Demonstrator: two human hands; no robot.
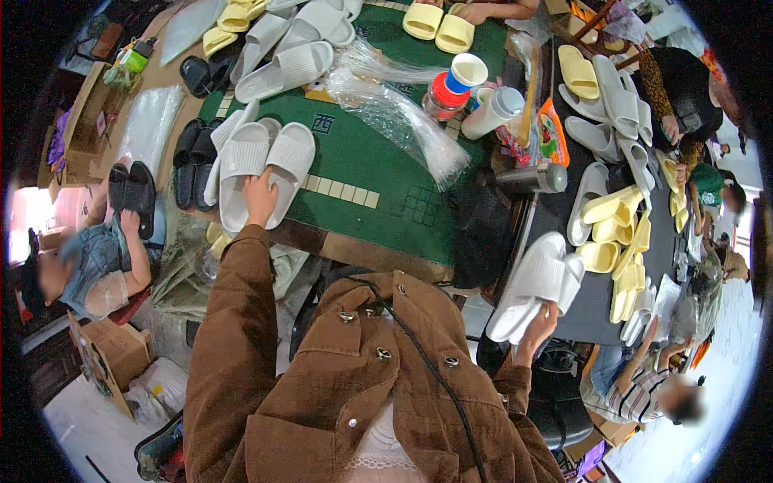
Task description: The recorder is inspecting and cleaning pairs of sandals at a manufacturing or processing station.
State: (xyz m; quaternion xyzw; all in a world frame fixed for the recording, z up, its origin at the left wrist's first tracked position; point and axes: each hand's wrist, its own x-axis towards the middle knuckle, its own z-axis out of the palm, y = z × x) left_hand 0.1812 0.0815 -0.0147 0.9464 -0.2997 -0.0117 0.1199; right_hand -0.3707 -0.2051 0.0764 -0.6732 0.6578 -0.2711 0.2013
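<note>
1. White slippers, one pair (291,153), lie side by side near the left end of the green-topped counter (322,219), their ribbed straps uppermost. Another white slipper stands tilted against their left side.
2. Left hand (260,197): reaches over this pair from the near edge, fingers bunched where the two straps meet. Touching; cannot tell whether it pinches them or only rests.
3. Right hand (541,326): closed round a second white pair (535,278), pinching the slippers together, one overlapping the other. Held up beside the near corner of a dark counter (584,310).
4. Left of the first pair: black slippers (193,165). Beyond: a loose heap of more white ones (286,71).
5. Mid-counter: crumpled clear plastic bags (386,105); next to them a red-lidded jar (445,97), a blue-and-white cup (467,74) and a pale bottle (493,113).
6. Dark counter: yellow slippers (616,217) among white ones.
7. Far side: another person's hand (481,11) at a yellow pair (439,29).
</note>
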